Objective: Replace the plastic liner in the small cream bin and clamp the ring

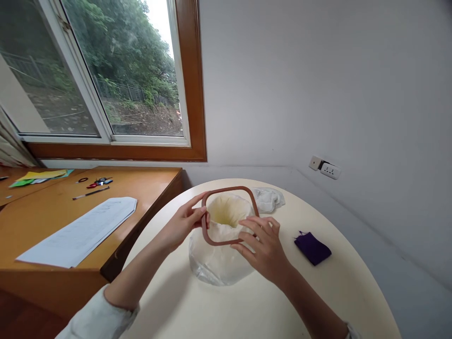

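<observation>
A brown rounded-square rim ring (231,189) is held tilted above a bin whose mouth is lined with a whitish translucent plastic bag (222,263). My left hand (183,221) pinches the ring's left side between thumb and fingers. At its lower right corner, my right hand (263,245) is around the ring, with the fingertips reaching inside by the bag's edge and the thumb low at the front. The bag is folded over the bin's opening and hangs loosely down the outside. The bin's outer wall is mostly hidden by the bag.
The bin stands on a round cream table (169,301). A crumpled white plastic bag (269,199) lies behind it, and a dark purple pouch (312,248) to the right. Leftward, a wooden desk (155,181) holds papers (81,230), a pen (91,193) and coloured sheets (40,175).
</observation>
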{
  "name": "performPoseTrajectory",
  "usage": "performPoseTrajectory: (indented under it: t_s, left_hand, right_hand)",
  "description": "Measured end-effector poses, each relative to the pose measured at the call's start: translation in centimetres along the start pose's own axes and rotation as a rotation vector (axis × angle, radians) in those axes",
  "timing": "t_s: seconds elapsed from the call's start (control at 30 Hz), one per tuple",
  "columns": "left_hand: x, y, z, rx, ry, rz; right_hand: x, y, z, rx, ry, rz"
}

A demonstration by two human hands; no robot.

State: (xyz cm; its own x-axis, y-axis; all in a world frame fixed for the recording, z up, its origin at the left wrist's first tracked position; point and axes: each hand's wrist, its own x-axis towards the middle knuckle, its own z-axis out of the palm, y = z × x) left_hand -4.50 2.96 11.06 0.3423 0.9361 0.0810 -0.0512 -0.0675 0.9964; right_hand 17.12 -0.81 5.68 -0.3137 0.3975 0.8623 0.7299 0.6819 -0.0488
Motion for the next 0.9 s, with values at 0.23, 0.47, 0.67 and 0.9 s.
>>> performPoseTrajectory:
  t_s: [0.23,0.47,0.67,0.9]
  left_hand:
    - [3.5,0.4,-1.0,0.200,0.053,0.044]
    - [4.9,-0.9,-0.7,0.194,0.087,0.108]
    - [5.5,-2.5,-1.1,0.413,0.127,0.131]
    - [6.0,-4.1,-1.2,0.450,0.124,0.051]
  right_hand:
    - [0.4,1.7,0.3,0.050,-0.086,0.092]
    - [0.7,1.3,2.6,0.159,-0.079,0.171]
    - [0.8,0.9,3.7,0.103,-0.077,0.170]
    - [0.6,0.7,3.9,0.145,-0.074,0.163]
